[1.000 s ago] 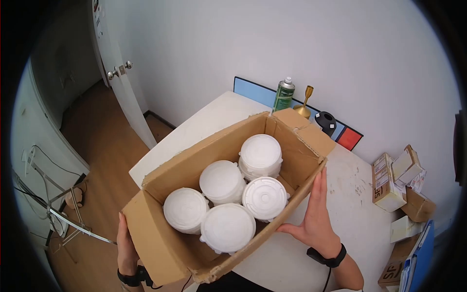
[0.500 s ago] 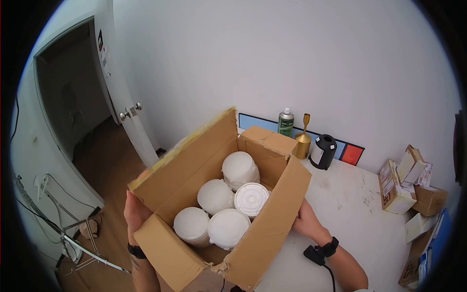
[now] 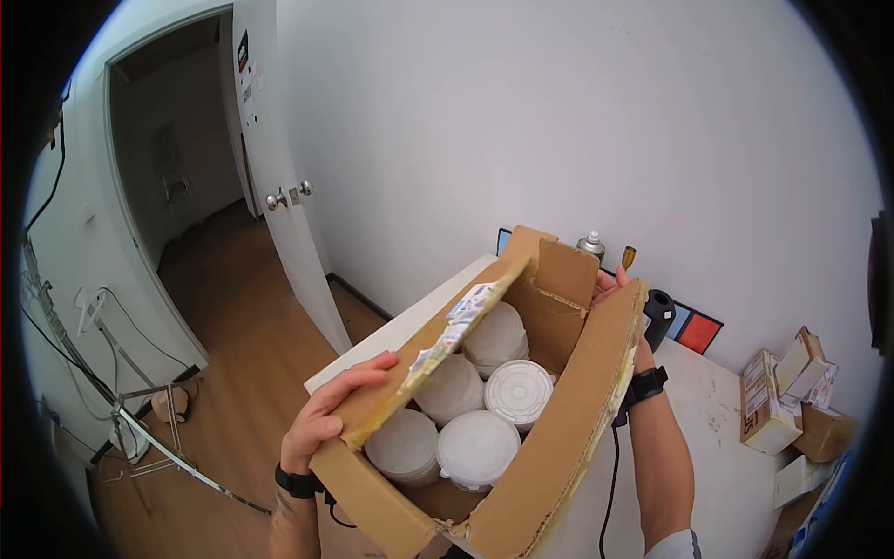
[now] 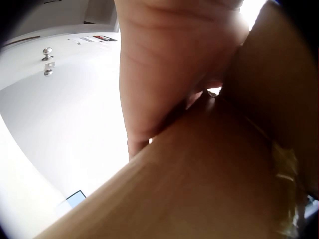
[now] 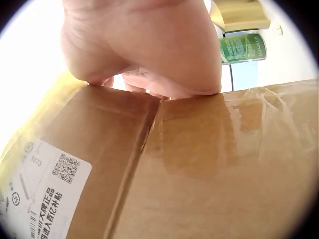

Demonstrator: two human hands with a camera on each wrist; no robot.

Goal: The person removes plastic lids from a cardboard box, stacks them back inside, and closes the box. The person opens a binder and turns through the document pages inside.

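Observation:
A cardboard box (image 3: 555,438) stands tilted above the white table, its top flaps raised. Inside are several round white lidded tubs (image 3: 479,449). My left hand (image 3: 326,421) grips the long left flap (image 3: 377,410), fingers over its outer side and thumb near its corner. At the far right corner my right hand (image 3: 610,283) holds the box, its fingers beside the short end flap (image 3: 566,270) and the rest mostly hidden by the right flap. In the right wrist view the right hand (image 5: 144,45) lies over the edge of the labelled, taped cardboard (image 5: 199,164).
Behind the box are a spray can (image 3: 590,245), a gold candlestick (image 3: 629,253) and a black object (image 3: 659,312). Small cartons (image 3: 771,401) are piled at the right of the table (image 3: 694,410). A door (image 3: 279,140) stands ajar at the left, near a metal frame (image 3: 172,438).
My left hand has moved up onto the left flap, which now leans inward over the tubs. My right hand has shifted to the far corner, and the right flap has been raised.

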